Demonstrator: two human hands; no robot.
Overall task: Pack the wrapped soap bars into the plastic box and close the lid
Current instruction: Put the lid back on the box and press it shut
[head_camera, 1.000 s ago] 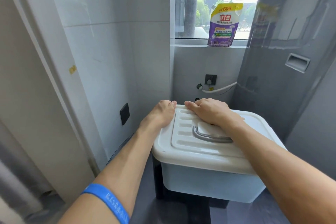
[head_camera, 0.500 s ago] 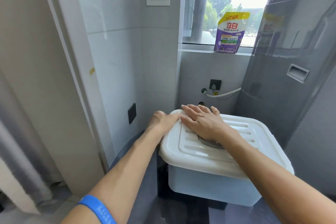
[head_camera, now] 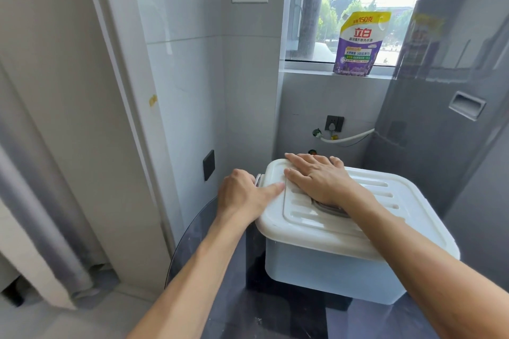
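A translucent white plastic box (head_camera: 330, 270) stands on a dark glass table, with its ribbed white lid (head_camera: 385, 201) lying on top. My right hand (head_camera: 316, 177) rests flat on the lid, fingers spread, covering most of the grey handle (head_camera: 330, 210). My left hand (head_camera: 245, 195) is at the lid's left end, thumb on the lid's top and fingers curled around the side clasp (head_camera: 258, 179). No soap bars are visible; the box's inside is hidden.
The round dark glass table (head_camera: 209, 270) sits in a corner between tiled walls. A tall grey appliance (head_camera: 446, 118) stands close on the right. A purple detergent pouch (head_camera: 359, 44) stands on the window sill. A grey curtain (head_camera: 41, 215) hangs at left.
My right hand flattened from a curled grip to spread fingers on the lid. My left hand slid off the lid's top to its left end, onto the side clasp.
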